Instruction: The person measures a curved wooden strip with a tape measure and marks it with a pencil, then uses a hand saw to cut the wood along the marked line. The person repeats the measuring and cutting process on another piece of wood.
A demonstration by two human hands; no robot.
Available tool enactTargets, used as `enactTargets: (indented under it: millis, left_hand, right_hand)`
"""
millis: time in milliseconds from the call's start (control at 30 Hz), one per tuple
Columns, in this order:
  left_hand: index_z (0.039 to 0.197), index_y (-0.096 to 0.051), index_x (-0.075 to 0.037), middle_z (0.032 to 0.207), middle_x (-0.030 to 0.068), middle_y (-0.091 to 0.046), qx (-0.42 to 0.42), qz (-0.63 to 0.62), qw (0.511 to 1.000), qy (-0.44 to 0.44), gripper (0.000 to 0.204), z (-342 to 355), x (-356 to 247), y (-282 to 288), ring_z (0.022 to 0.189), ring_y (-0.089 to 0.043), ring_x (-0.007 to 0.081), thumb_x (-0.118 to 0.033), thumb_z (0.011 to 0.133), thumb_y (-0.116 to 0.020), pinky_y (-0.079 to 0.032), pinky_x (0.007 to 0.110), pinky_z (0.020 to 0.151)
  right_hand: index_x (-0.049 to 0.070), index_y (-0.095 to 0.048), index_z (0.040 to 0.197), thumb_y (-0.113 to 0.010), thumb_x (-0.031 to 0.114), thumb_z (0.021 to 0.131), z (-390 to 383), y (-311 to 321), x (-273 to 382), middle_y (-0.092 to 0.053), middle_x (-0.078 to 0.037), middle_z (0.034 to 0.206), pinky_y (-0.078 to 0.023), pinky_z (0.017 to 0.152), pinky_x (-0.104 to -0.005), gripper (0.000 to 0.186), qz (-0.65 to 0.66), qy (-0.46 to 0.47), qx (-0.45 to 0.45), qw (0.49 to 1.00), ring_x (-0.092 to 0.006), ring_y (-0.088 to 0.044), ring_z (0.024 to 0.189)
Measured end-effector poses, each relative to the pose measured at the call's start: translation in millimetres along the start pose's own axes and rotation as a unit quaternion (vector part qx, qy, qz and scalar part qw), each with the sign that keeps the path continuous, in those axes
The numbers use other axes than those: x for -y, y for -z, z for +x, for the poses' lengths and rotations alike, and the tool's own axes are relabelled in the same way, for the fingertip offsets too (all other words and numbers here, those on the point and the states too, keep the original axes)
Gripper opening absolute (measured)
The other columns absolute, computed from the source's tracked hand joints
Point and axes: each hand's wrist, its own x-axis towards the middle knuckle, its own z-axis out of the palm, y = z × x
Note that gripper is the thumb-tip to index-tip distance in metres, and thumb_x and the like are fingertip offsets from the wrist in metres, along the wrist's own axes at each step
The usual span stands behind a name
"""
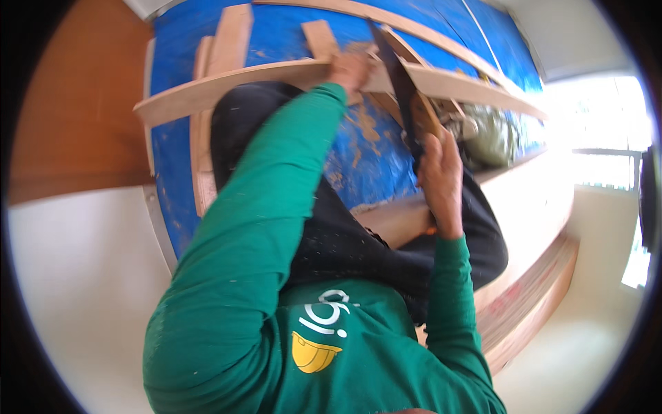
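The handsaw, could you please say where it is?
In the head view, upper right of centre, the handsaw is in the right hand, crossing the long board.

A big blue sheet (170, 148) lies on the floor, with light brown dust (367, 127) on it. On the left is a shiny brown panel (76, 96) next to a white wall (86, 255). On the right are a green bag (491, 136), stacked flat boards (527, 298) and a very bright window (607, 110).

Premises present as an indoor room with pale walls (83, 241), serving as makeshift carpentry area, evidenced by blue sheeting (170, 155) strewn with sawdust (366, 129), loose planks (200, 93), handsaw (396, 72) and stacked boards (529, 298).
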Motion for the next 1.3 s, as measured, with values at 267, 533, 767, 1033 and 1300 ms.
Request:
enactTargets:
  millis: [267,533,767,1033,1300]
  left_hand:
    - [0.149,-0.069,-0.018,0.142,0.0234,-0.078,0.019,0.062,0.998,-0.004,0.065,-9.9,0.4,25.9,0.133,-0.073,0.0443,-0.07,0.115,-0.049,-0.048,0.063,0.111]
    - [0.142,-0.073,-0.017,0.14,0.0183,-0.079,0.015,0.066,0.998,0.003,0.062,-8.0,3.8,20.1,0.136,-0.072,0.0428,-0.068,0.114,-0.052,-0.044,0.064,0.113]
    - [0.143,-0.073,-0.017,0.143,0.0185,-0.078,0.04,0.053,0.998,0.018,0.061,-15.5,-5.9,33.3,0.139,-0.07,0.0425,-0.067,0.114,-0.053,-0.041,0.064,0.116]
    - [0.152,-0.071,-0.019,0.144,0.0177,-0.079,0.005,0.082,0.996,0.019,0.062,-9.3,5.3,11.7,0.136,-0.072,0.0421,-0.066,0.115,-0.052,-0.042,0.062,0.114]
    - [0.151,-0.072,-0.018,0.142,0.0169,-0.08,0.018,0.064,0.997,0.031,0.061,-13.6,-12.6,40.0,0.136,-0.072,0.042,-0.063,0.115,-0.054,-0.041,0.063,0.116]
  right_hand:
    - [-0.001,-0.057,0.155,-0.062,0.013,0.116,-131.4,41.2,0.9,-0.078,-0.026,0.108,-0.062,0.085,-0.0386,0.041,-0.104,0.061,-0.046,0.992,-0.0318,-0.082,0.094]
    - [0.004,-0.063,0.144,-0.067,0.018,0.116,-11.2,1.2,-14.4,-0.076,-0.03,0.1,-0.062,0.08,-0.05,0.032,-0.078,0.062,-0.049,0.994,-0.0525,-0.079,0.094]
    - [0.004,-0.063,0.145,-0.066,0.018,0.116,10.8,-14.8,-28.6,-0.079,-0.03,0.102,-0.061,0.08,-0.052,0.033,-0.052,0.117,-0.065,0.99,-0.0524,-0.079,0.094]
    - [0.002,-0.058,0.157,-0.064,0.01,0.115,-115.3,49.8,-5.8,-0.08,-0.026,0.122,-0.064,0.094,-0.0401,0.043,-0.127,0.119,-0.05,0.983,-0.035,-0.085,0.11]
    - [0.006,-0.062,0.142,-0.066,0.026,0.115,76.5,-47.6,-30.4,-0.077,-0.036,0.105,-0.057,0.084,-0.0644,0.034,-0.096,0.131,-0.074,0.984,-0.0595,-0.073,0.103]
